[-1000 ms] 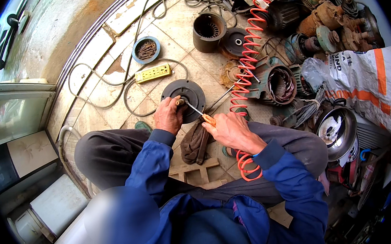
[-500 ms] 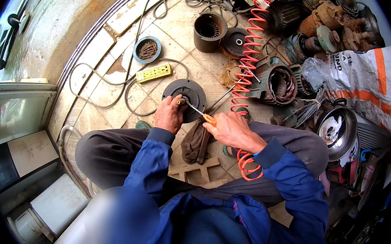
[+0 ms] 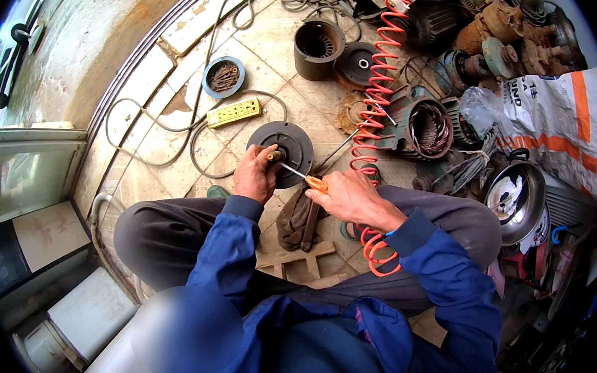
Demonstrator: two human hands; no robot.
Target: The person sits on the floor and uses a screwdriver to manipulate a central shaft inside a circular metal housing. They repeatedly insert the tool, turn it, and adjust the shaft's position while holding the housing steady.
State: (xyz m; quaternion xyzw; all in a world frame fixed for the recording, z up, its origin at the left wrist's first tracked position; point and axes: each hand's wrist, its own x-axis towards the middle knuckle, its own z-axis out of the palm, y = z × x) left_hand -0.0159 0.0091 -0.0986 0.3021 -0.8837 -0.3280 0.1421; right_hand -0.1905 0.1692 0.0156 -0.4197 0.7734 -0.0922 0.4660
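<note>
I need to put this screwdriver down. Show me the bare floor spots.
Bare tiles lie between the yellow power strip, the blue ring and the wall, and left of the dark round cover. The right is crowded: coiled orange hose, motor parts, white sack.

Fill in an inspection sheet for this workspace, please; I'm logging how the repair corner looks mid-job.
Surface: tiled floor, stained and dusty.
Job's things: dark round motor cover on the floor; orange-handled screwdriver, tip at the cover's hub.
Clutter: motor housings and rusty parts at upper right, wound stator, black drum, blue tin of small parts, printed sack, rag, wooden frame.
Hands: left hand steadies the cover; right hand grips the screwdriver.
Cables: yellow power strip with looping lead; red coiled air hose running across the right leg.
Surroundings: wall at upper left; white containers at lower left.
</note>
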